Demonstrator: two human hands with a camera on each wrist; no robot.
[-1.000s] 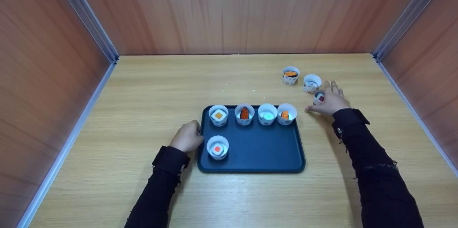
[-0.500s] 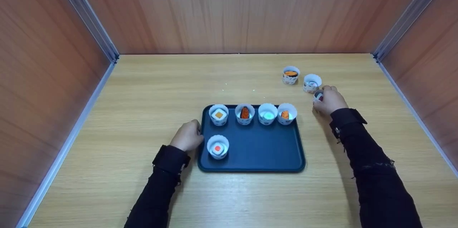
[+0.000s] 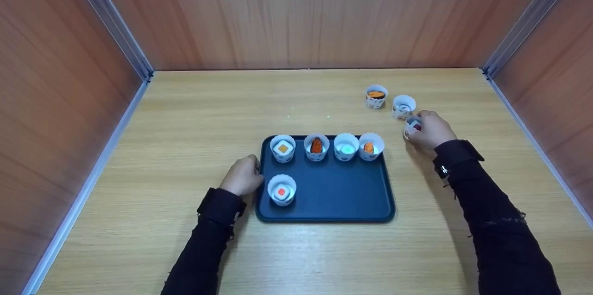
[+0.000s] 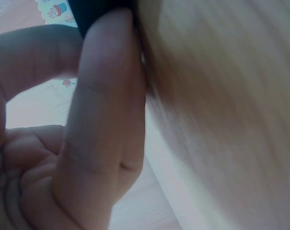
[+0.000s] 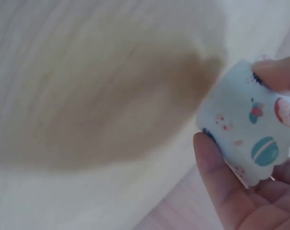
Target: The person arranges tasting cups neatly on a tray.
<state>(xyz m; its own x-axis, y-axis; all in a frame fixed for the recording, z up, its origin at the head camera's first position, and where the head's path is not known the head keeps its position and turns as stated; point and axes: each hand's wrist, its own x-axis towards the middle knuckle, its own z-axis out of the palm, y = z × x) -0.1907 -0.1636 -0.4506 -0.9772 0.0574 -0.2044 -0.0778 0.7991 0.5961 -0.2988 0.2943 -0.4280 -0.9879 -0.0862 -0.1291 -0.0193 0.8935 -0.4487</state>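
Cup between right fingers; left fingers pinch tray

Grey strips run between wood-grained panels.

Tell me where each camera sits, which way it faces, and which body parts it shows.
Head: worn on the head, facing forward and down at the tray and paper baking cups; shows left hand, right hand and dark sleeves.
Left wrist: worn on that wrist, facing the grip on the tray's edge; shows left-hand digits close up.
Right wrist: worn on that wrist, facing the held printed cup; shows right-hand digits.
Shared: head and right wrist both show that cup.
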